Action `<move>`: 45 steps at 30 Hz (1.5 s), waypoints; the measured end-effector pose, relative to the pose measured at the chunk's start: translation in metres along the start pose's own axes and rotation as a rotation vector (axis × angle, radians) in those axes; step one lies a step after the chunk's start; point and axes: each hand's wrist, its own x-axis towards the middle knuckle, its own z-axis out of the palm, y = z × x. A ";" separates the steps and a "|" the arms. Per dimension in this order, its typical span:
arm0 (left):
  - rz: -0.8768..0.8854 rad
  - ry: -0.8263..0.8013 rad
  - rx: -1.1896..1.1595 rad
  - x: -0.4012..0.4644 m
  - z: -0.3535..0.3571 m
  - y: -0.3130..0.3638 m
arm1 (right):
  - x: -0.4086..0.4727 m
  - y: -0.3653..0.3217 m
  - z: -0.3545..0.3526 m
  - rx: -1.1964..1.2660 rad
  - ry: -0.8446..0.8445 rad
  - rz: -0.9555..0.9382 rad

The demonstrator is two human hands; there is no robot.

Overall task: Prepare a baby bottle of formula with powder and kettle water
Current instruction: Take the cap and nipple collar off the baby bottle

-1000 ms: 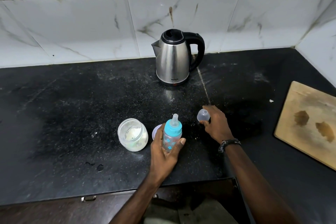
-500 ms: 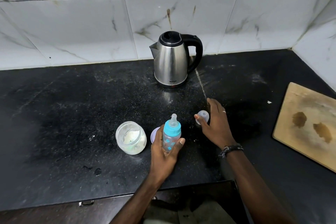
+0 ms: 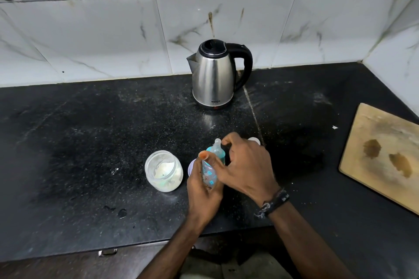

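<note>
Bottle (image 3: 209, 172) stands near the front edge of the tabletop (image 3: 90, 133), with everything else placed around it.

The jar (image 3: 163, 171) stands just left of the bottle; a lid (image 3: 192, 166) lies between them, partly hidden behind the bottle. The kettle (image 3: 215, 75) is well behind the bottle, against the wall. A cap (image 3: 255, 140) lies just behind and right of the bottle. The board (image 3: 383, 154) lies far right. The left hand (image 3: 201, 190) grips the bottle from the front; the right hand (image 3: 247, 165) is at its top.
</note>
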 end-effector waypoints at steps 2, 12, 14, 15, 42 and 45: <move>0.041 -0.005 0.046 0.000 0.000 -0.002 | -0.003 -0.009 0.001 -0.057 -0.033 0.021; 0.202 0.066 0.198 -0.011 0.008 0.021 | 0.000 -0.021 -0.003 -0.069 0.000 0.219; 0.151 0.045 0.152 -0.012 0.006 0.020 | 0.001 -0.016 -0.003 -0.016 0.007 0.215; 0.119 0.026 0.113 -0.012 0.005 0.021 | 0.002 -0.012 -0.002 0.010 0.005 0.202; -0.109 -0.257 -0.232 -0.006 -0.009 0.034 | -0.002 0.020 -0.017 0.443 -0.342 -0.056; -0.129 -0.230 -0.262 -0.007 -0.011 0.034 | -0.003 0.027 -0.021 0.640 -0.485 -0.052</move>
